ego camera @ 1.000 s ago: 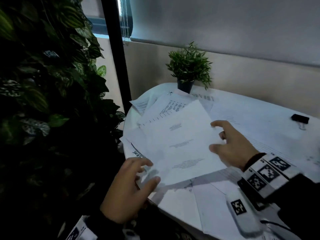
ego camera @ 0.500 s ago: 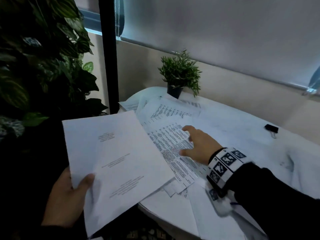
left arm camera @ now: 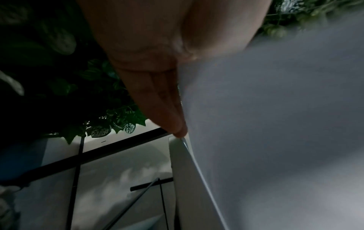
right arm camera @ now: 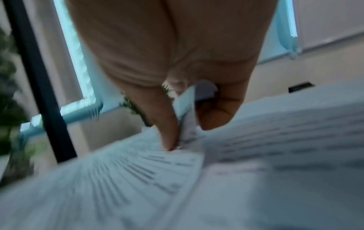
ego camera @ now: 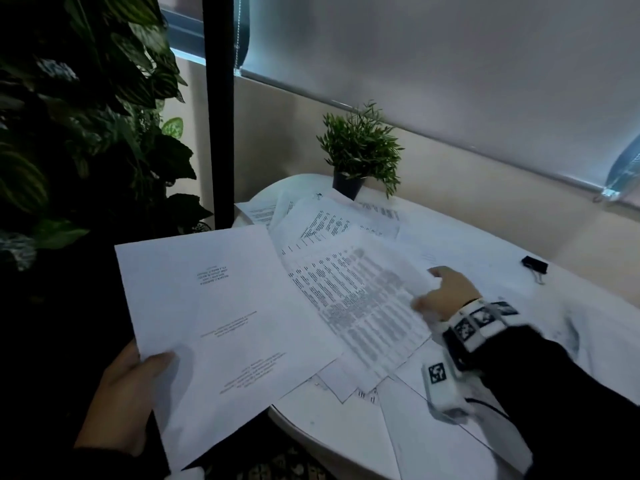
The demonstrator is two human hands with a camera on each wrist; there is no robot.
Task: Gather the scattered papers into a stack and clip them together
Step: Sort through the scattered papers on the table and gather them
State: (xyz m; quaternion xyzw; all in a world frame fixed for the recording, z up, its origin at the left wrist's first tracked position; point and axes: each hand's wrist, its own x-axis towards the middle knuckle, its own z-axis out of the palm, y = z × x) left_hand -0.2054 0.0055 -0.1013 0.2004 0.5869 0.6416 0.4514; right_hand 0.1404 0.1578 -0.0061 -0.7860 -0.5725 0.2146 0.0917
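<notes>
My left hand (ego camera: 138, 386) holds a white sheet with sparse print (ego camera: 221, 313) by its near corner, thumb on top, lifted off the table's left edge; the left wrist view shows fingers (left arm camera: 167, 109) flat under that sheet (left arm camera: 275, 124). My right hand (ego camera: 446, 296) pinches the right edge of a densely printed page (ego camera: 360, 306) lying on the pile; in the right wrist view thumb and finger (right arm camera: 167, 124) clamp the curled paper edge (right arm camera: 189, 109). More sheets (ego camera: 332, 226) lie fanned out behind. A black binder clip (ego camera: 535, 265) sits on the table at far right.
The round white table (ego camera: 346, 427) carries further loose pages near its front. A small potted plant (ego camera: 356, 150) stands at the back edge. Large dark foliage (ego camera: 69, 133) and a black post (ego camera: 218, 109) flank the left side.
The left hand has pulled the sparse-print sheet off the pile toward the left. The right hand slid right along the dense page and now pinches its edge.
</notes>
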